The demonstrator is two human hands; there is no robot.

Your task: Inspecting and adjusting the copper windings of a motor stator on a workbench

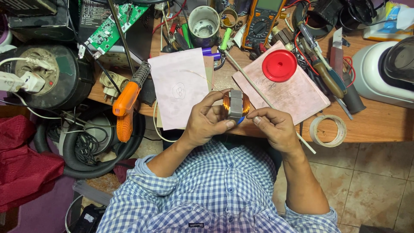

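We see the left hand (206,123) with fingers clamped on the copper coil (236,105), raised over the counter (379,123) edge, steadying it; right hand (274,126) fingers pinched together at its lower rim, beside pink paper (179,88).

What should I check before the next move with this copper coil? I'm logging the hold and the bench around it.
1. Left hand grips the coil: ok.
2. Right hand has fingertips at the coil's lower edge: ok.
3. Coil held above the desk edge, not resting on it: ok.
4. Winding undamaged: cannot tell.
5. Orange soldering gun out of the hands' way: ok.
6. Red spool lying flat on the pink pad: ok.
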